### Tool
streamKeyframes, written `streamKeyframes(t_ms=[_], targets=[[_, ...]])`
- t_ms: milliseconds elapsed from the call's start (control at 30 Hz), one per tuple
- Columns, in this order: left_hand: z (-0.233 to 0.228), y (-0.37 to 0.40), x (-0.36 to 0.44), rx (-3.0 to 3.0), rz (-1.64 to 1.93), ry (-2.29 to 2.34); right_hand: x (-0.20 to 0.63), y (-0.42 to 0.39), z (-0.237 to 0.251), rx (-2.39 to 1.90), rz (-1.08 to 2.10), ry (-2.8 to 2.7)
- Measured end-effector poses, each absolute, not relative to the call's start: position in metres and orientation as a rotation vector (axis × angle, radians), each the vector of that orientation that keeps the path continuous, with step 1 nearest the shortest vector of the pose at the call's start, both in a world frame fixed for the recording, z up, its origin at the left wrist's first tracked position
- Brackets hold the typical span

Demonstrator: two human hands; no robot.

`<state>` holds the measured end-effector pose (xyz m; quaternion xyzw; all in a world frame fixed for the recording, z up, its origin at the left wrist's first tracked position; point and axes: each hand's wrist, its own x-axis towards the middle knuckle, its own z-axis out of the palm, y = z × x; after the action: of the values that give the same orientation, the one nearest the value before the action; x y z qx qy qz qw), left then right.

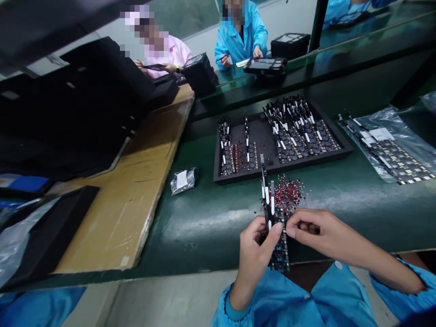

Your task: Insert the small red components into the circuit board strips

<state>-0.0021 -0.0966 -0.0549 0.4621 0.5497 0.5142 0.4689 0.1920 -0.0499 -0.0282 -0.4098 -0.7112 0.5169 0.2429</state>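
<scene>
My left hand (260, 247) grips a narrow circuit board panel (279, 254) near the table's front edge, thumb on its face. Black strips with white labels (267, 197) stand up along the panel's left side. At the panel's right edge, my right hand (315, 231) pinches thumb and forefinger together. What lies between those fingertips is too small to make out. Just beyond both hands is a loose heap of small parts with red and black wires (288, 193), partly hidden by the panel.
Behind the heap stands a black foam tray (282, 169) holding rows of board panels. More boards lie on a clear plastic bag (391, 131) at right. Left are a small silvery bag (184, 179) and a cardboard sheet (136, 200). Two people work across the bench.
</scene>
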Motion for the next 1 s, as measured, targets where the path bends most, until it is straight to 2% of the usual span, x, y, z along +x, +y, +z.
streamKeyframes(t_ms=[167,400,733,1000], targets=[[-0.054,-0.097,-0.004,1.129,1.264,1.321,0.191,-0.049,-0.038,-1.062,1.429,-1.895],[-0.055,-0.095,-0.002,1.127,1.287,1.353,0.189,-0.052,-0.028,-1.122,1.596,-1.819],[-0.050,-0.097,-0.004,1.113,1.288,1.322,0.182,-0.056,-0.045,-1.073,1.525,-1.667],[-0.052,-0.100,-0.006,1.123,1.211,1.302,0.187,-0.053,-0.033,-1.057,1.761,-1.631]])
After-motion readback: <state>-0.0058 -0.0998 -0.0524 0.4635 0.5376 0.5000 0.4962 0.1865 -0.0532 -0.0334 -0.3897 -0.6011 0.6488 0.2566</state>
